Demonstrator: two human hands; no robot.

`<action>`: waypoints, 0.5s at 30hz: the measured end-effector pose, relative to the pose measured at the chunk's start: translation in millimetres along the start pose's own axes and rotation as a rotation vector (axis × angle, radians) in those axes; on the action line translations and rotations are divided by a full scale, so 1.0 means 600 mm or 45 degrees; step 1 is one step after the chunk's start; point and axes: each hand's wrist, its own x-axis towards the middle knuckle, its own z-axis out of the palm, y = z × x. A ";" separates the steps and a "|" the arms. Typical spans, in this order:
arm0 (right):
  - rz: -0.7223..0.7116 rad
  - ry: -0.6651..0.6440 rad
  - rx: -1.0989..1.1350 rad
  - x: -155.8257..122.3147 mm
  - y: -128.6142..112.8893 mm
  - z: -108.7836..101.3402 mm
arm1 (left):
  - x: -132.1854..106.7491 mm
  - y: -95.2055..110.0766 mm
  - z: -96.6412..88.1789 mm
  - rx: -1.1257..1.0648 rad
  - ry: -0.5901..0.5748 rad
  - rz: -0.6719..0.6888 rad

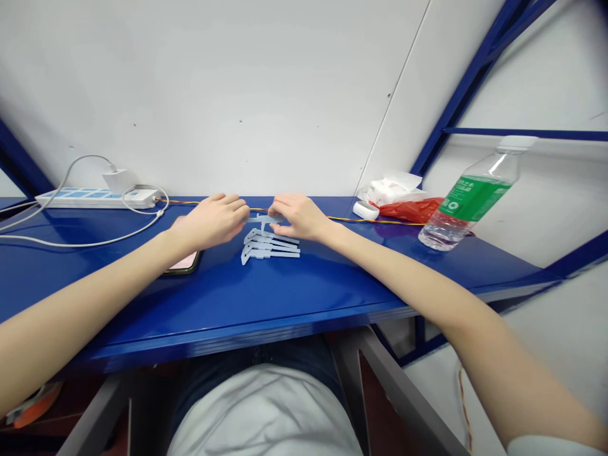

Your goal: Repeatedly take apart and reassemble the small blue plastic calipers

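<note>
A pale grey plastic piece (261, 219), shaped like a small caliper with a short jaw pointing down, is held level between my hands just above the desk. Its left end is in the closed fingers of my left hand (216, 220). My right hand (298, 216) pinches the other end between thumb and fingers; the fingers hide part of it. Just below, on the desk, several similar plastic calipers (270, 252) lie in a fanned row, their jaws to the left and thin bars to the right.
The blue desk (266, 297) meets a white wall. A phone (183, 263) lies partly under my left forearm. A power strip (95, 199) with a white cable (71, 244) is at left. At right are a water bottle (470, 193), a red bag (408, 209), tissues (392, 188) and a small white device (365, 210).
</note>
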 end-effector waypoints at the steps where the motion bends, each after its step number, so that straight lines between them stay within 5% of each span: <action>1: -0.019 0.003 -0.022 0.002 -0.005 0.000 | 0.002 0.004 -0.002 0.007 0.020 0.015; 7: -0.031 -0.022 -0.160 0.005 -0.017 -0.002 | 0.005 0.014 -0.006 -0.002 0.060 -0.033; 15: 0.050 -0.062 -0.220 0.005 -0.014 0.001 | 0.005 0.011 -0.015 -0.082 -0.073 -0.185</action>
